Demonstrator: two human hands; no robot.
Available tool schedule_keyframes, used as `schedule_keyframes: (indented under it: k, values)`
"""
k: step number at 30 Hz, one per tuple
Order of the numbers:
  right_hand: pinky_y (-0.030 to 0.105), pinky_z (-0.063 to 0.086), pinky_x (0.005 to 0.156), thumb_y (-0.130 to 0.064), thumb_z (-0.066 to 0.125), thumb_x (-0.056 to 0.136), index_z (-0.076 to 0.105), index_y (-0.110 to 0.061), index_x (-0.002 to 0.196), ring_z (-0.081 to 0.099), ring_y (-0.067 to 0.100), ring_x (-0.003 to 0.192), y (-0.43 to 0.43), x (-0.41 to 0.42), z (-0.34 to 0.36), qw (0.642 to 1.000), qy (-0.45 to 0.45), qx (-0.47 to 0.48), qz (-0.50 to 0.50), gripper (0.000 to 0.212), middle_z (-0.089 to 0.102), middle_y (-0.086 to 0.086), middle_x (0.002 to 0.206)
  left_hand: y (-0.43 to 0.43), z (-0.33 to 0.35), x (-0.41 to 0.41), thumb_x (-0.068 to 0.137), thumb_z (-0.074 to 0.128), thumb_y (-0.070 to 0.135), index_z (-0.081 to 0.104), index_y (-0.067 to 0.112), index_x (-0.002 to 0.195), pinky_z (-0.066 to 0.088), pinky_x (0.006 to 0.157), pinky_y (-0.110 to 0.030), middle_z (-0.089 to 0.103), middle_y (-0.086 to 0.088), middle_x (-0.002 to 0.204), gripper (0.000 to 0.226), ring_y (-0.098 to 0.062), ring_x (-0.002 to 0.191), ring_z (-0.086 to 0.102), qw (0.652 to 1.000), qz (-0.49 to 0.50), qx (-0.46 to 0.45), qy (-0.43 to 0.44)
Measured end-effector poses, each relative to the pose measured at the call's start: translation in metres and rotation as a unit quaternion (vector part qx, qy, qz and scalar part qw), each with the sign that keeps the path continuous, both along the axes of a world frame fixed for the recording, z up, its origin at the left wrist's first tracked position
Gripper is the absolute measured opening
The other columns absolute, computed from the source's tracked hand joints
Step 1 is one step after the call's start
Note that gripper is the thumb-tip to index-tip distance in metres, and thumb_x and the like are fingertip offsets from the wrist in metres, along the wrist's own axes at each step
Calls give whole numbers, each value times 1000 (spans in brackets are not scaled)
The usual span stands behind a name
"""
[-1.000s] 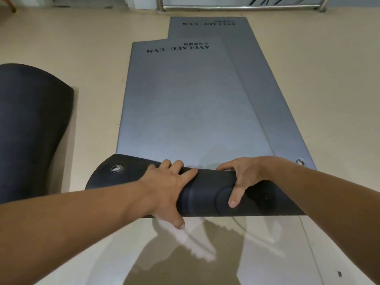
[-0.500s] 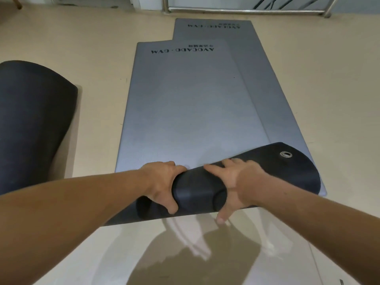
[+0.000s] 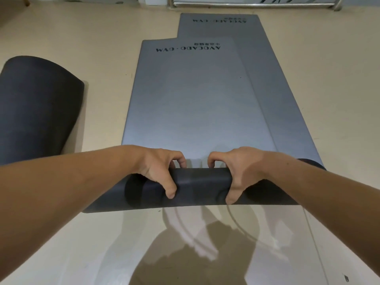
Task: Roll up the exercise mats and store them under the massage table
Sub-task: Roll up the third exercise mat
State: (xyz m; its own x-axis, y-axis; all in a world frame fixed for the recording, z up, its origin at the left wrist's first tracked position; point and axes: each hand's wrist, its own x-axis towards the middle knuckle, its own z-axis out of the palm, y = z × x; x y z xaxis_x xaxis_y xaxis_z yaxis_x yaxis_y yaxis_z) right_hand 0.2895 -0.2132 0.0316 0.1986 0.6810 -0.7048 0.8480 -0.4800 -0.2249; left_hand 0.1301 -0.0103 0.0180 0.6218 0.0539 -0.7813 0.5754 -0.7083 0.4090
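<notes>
Beige floor [image 3: 67,44] carries a dark rolled mat [image 3: 35,112] at far left. Beside it lies a grey mat [image 3: 195,103], its near end curled into a dark roll [image 3: 201,178]. The left hand [image 3: 158,169] and right hand [image 3: 242,171] both clamp that roll, fingers [image 3: 182,161] curled over it. A second grey mat [image 3: 277,89] lies partly beneath the first, on the right.

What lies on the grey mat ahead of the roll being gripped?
Nothing visible. The left hand and right hand grip the roll; the grey mat ahead is bare to its printed end. The rolled dark mat lies apart, left.
</notes>
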Motion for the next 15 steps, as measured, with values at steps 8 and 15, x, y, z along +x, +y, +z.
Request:
schedule_keyframes:
  k: [8, 15]
  values:
    - [41, 47, 107, -68, 92, 59, 46, -61, 143, 55, 13, 119, 19, 39, -8, 993, 24, 72, -86, 96, 51, -21, 126, 13, 8, -13, 76, 82, 51, 52, 40, 124, 54, 92, -42, 50, 12, 123, 57, -17, 111, 53, 948, -53, 202, -241]
    - [41, 46, 97, -78, 65, 83, 46, -42, 147, 52, 24, 124, 26, 27, -6, 959, -225, 158, -69, 75, 50, -3, 133, -22, -9, -11, 70, 68, 77, 3, 14, 163, 44, 102, -49, 26, -7, 147, 130, -31, 132, 35, 874, -172, 422, -167]
